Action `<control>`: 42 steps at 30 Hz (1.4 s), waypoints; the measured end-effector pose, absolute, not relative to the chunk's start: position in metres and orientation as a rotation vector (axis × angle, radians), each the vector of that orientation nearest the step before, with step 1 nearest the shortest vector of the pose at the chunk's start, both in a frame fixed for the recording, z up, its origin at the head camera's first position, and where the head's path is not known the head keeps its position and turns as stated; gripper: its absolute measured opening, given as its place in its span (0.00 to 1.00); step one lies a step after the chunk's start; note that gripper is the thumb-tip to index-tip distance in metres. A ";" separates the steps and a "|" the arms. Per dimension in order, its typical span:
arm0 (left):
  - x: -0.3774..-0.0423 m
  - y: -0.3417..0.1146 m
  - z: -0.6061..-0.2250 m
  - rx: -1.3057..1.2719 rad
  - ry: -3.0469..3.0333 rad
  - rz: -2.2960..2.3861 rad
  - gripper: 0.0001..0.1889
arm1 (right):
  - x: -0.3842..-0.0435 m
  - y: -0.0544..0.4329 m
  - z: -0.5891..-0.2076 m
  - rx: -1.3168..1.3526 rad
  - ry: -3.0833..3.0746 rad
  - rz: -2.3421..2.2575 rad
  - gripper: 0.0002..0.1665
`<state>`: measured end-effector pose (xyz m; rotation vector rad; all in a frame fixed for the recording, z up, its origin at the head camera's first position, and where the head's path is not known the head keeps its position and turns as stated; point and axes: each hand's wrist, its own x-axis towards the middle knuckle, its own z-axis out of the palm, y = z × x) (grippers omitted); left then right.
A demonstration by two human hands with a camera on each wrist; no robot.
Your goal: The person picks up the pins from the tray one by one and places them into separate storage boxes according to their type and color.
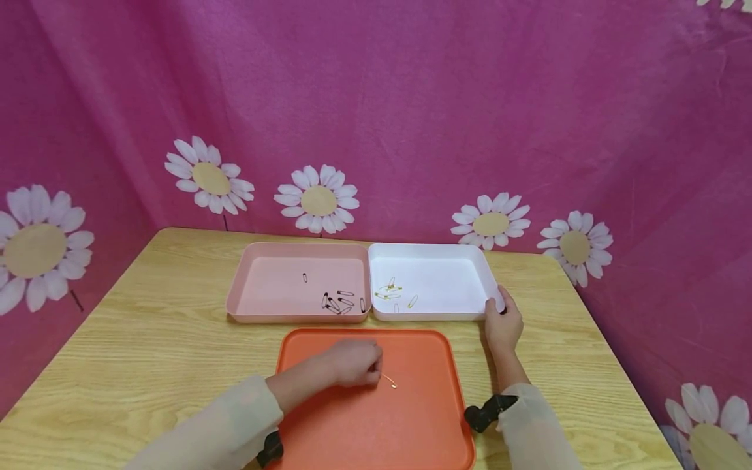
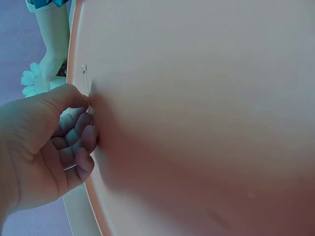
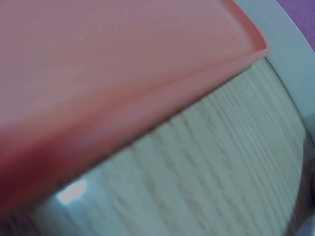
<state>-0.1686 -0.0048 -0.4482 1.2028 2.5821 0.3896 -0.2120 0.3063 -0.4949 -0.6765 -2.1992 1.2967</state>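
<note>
My left hand (image 1: 355, 363) is over the orange tray (image 1: 411, 431) and pinches a gold safety pin (image 1: 393, 385). In the left wrist view the thumb and index finger of that hand (image 2: 49, 142) hold one end of the safety pin (image 2: 84, 73), whose other end sticks out past them. With my right hand (image 1: 505, 323) I grip the front right corner of the white tray (image 1: 437, 314), thumb over the rim. Several gold safety pins (image 1: 389, 290) lie in the left part of the white tray. Only a dark edge of the right hand shows in the right wrist view.
A pink tray (image 1: 252, 313) stands against the white tray's left side, with several black safety pins (image 1: 345, 301) mostly at its right. All three trays rest on a wooden table (image 1: 147, 352). A pink curtain with daisies (image 1: 382, 130) hangs behind the table.
</note>
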 end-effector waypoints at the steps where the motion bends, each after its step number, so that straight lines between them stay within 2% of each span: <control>1: -0.169 -0.004 -0.448 1.193 2.577 0.396 0.02 | -0.212 0.306 -0.495 -0.675 -2.196 1.299 0.26; 12: -0.166 -0.003 -0.445 1.064 2.495 0.568 0.04 | -0.211 0.308 -0.498 -0.667 -2.187 1.278 0.26; 31: -0.169 -0.010 -0.443 0.988 2.454 0.692 0.04 | -0.213 0.306 -0.496 -0.670 -2.184 1.280 0.26; 42: -0.188 -0.009 -0.428 1.071 2.524 0.747 0.05 | -0.213 0.306 -0.495 -0.659 -2.188 1.280 0.26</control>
